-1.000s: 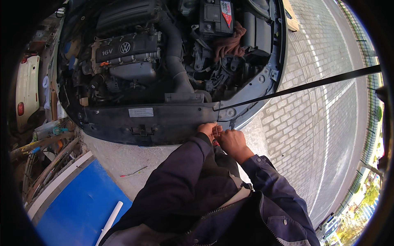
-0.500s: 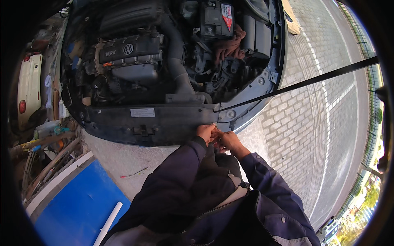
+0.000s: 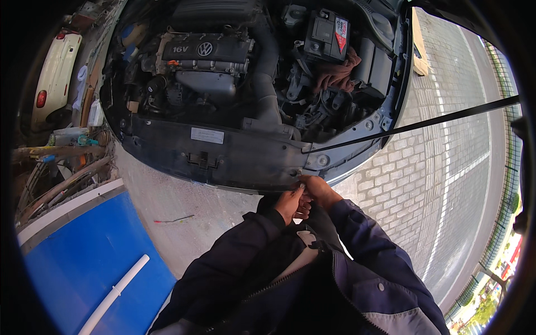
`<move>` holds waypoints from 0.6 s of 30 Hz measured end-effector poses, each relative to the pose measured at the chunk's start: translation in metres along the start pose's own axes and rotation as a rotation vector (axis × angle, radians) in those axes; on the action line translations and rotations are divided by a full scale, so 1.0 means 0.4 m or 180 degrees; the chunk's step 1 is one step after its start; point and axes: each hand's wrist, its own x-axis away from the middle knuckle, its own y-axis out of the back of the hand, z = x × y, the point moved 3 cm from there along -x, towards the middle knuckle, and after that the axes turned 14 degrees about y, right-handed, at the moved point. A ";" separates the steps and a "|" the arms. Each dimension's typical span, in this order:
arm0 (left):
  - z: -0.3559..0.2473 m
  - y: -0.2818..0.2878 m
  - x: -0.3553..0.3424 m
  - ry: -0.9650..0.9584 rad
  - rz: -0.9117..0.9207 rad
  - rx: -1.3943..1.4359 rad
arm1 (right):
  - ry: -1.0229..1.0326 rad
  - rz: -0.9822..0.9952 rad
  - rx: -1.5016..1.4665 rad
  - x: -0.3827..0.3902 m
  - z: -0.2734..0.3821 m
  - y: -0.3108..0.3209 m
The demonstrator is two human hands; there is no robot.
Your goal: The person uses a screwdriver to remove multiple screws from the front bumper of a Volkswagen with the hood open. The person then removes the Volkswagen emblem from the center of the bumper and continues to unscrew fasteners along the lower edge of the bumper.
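I have both hands close together at the near front edge of a dark car (image 3: 223, 125), on the right of its middle. The left hand (image 3: 287, 205) sits lower, its fingers curled inward and the thumb pointing up toward the other hand. The right hand (image 3: 319, 188) bends over from the right, its fingertips meeting the left ones. The fingers look nearly closed, but I cannot tell whether anything small is pinched between them, nor whether they touch the car.

The part nearest to them is the front panel (image 3: 254, 162), just beyond the fingers: wide, black, dull and dusty-looking, curving along the nose of the car. It carries a white label (image 3: 207, 135) and, below that, a dark cut-out. To its right I see a grey-blue metal strip (image 3: 352, 139) with round fixings, and a thin black rod (image 3: 413, 128) slanting up to the right.

Behind the panel the engine bay lies open. I make out a black engine cover (image 3: 190, 49) with a round silver badge, a thick black hose (image 3: 265, 81) and a black battery (image 3: 324, 38) with a red and white sticker. A crumpled brown rag (image 3: 338, 72) lies just in front of the battery. On the ground to my left is a thin stick (image 3: 176, 219) with a red end
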 end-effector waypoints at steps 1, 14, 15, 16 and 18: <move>0.001 0.001 -0.008 -0.0024 -0.0114 0.0019 | -0.0157 0.0163 -0.0603 -0.001 -0.004 -0.003; 0.056 -0.090 -0.076 -0.0741 -0.0564 0.1840 | -0.0607 0.0669 -0.1258 -0.006 -0.009 0.041; 0.046 -0.100 -0.080 -0.0807 -0.0496 0.1918 | -0.0501 0.0750 -0.1085 -0.013 -0.002 0.048; 0.049 -0.112 -0.082 -0.0778 -0.0507 0.1991 | -0.0459 0.0813 -0.0963 -0.013 -0.005 0.054; 0.050 -0.128 -0.089 -0.0804 -0.0525 0.2137 | -0.0452 0.0866 -0.0762 -0.021 -0.015 0.069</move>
